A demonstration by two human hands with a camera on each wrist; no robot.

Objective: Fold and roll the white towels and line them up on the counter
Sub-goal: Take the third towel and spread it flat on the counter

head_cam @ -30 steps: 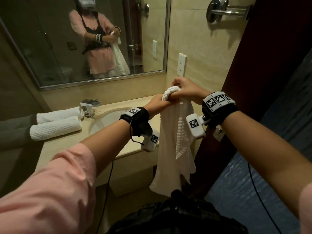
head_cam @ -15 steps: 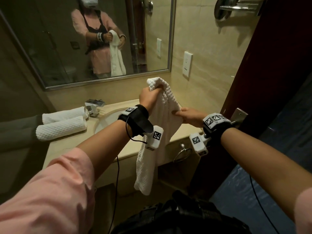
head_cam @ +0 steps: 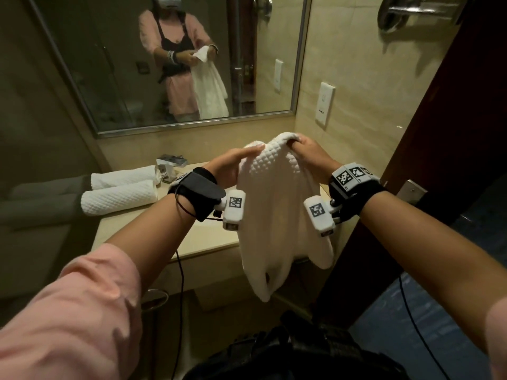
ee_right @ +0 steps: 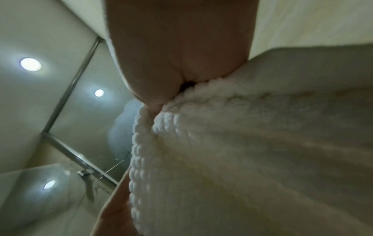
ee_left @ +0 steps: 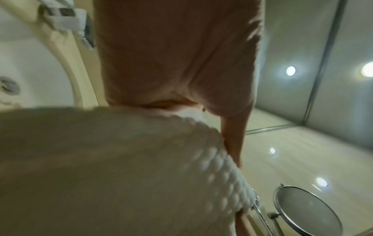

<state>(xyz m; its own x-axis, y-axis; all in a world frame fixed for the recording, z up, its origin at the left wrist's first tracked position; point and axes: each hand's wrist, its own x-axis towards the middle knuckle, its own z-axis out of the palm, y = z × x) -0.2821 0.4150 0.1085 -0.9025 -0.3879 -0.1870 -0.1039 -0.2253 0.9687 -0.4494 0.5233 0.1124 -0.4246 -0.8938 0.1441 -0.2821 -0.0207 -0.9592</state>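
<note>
Both grips pinch towel (head_cam: 277,215) top, fingertips hidden — wrist views blurred

bare counter (head_cam: 142,229) right of two rolled towels (head_cam: 119,197), faucet (head_cam: 171,167) behind

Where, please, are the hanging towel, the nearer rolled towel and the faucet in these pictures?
hanging towel (head_cam: 274,204): head view, on its waffle-textured front.
nearer rolled towel (head_cam: 119,197): head view, middle of the roll.
faucet (head_cam: 171,163): head view, on its chrome body.

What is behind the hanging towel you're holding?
Behind the towel, gripped by left hand and right hand, the counter edge shows; whatever lies directly behind it is covered.
</note>
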